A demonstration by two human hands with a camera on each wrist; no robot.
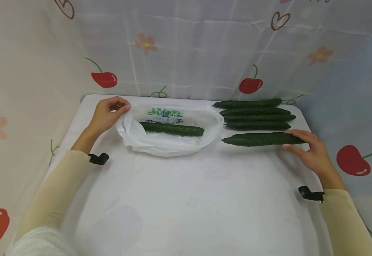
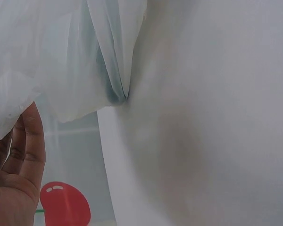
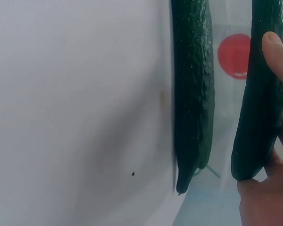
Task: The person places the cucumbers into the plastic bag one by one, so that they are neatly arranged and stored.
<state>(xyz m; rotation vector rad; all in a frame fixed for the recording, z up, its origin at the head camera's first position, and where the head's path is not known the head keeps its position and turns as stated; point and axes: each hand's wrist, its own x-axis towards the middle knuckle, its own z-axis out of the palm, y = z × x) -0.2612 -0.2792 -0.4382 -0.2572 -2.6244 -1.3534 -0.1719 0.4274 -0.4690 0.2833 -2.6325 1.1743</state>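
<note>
My left hand (image 1: pixel 110 113) pinches the left edge of a white plastic bag (image 1: pixel 160 147) whose opening faces up. The left wrist view shows its fingers (image 2: pixel 34 141) against the thin plastic (image 2: pixel 70 56). One cucumber (image 1: pixel 176 129) lies inside the bag, over green printed leaves and lettering. With thumb and fingers my right hand (image 1: pixel 312 153) grips the right end of another cucumber (image 1: pixel 256 139). That cucumber (image 3: pixel 264 99) is raised off the table, its tip pointing left toward the bag.
Several more cucumbers (image 1: pixel 257 117) lie side by side at the back right of the white table (image 1: pixel 192 199). A printed curtain (image 1: pixel 192 53) with cherries and flowers hangs behind the table's back edge. Black wrist cameras (image 1: pixel 310 193) sit on both forearms.
</note>
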